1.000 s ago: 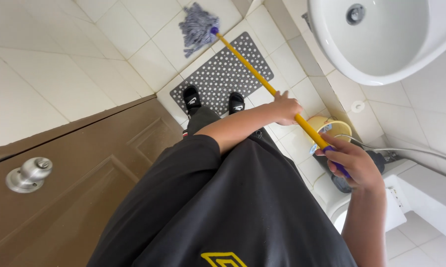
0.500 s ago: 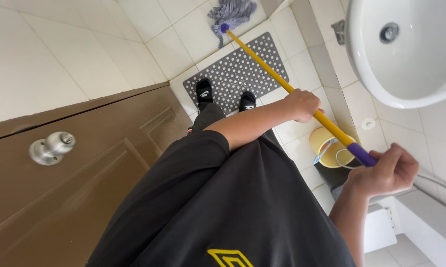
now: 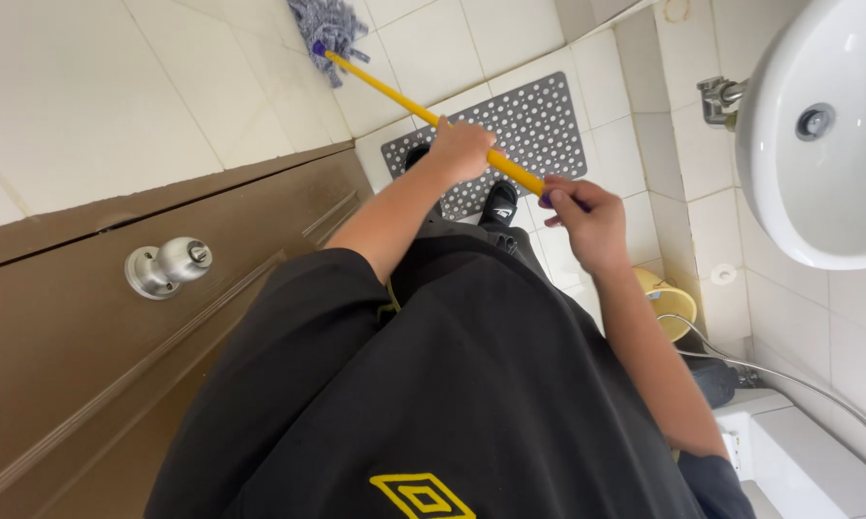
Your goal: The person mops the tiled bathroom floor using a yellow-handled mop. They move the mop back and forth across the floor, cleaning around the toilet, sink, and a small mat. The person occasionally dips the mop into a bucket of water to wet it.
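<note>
Both hands, left hand (image 3: 460, 149) and right hand (image 3: 586, 216), grip the yellow mop handle (image 3: 394, 96); the yellow bucket (image 3: 671, 306) contents are hidden.

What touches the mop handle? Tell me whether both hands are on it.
Touching. The head view shows the left hand wrapped around the yellow mop handle, and the right hand gripping its purple end.

There is only one view, from a camera on the person's head. It looks steeply down along the body to the tiled floor (image 3: 116, 86), close to the brown door (image 3: 87, 384) and white sink (image 3: 827, 183).
</note>
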